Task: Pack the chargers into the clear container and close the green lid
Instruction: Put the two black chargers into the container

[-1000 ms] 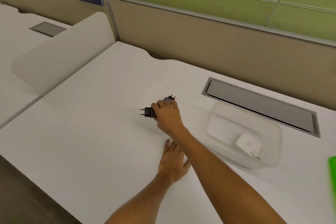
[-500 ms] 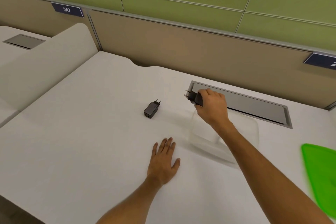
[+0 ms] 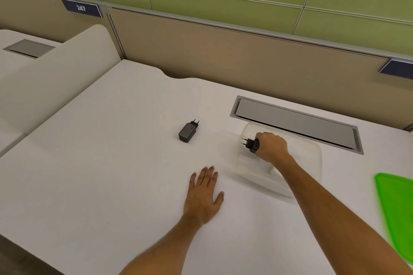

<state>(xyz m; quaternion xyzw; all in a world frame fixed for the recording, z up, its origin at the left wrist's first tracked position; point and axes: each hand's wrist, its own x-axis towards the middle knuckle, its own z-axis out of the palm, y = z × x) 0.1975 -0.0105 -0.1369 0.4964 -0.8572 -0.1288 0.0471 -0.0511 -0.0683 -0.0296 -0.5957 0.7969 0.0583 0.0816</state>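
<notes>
My right hand (image 3: 271,148) is shut on a black charger (image 3: 251,143), its two prongs pointing left, held over the left part of the clear container (image 3: 312,158). My arm hides most of what lies inside the container. A second black charger (image 3: 188,131) lies on the white desk (image 3: 111,163), to the left of the container. My left hand (image 3: 204,196) rests flat on the desk, fingers apart, holding nothing. The green lid (image 3: 396,207) lies on the desk at the right edge of view.
A grey cable hatch (image 3: 297,123) is set into the desk just behind the container. A tan partition (image 3: 223,58) closes the far side. A white side divider (image 3: 55,78) stands on the left.
My right hand picked one black charger from the pair on the desk, carried it right and lowered it over the container. The other charger stayed. My left hand kept still.
</notes>
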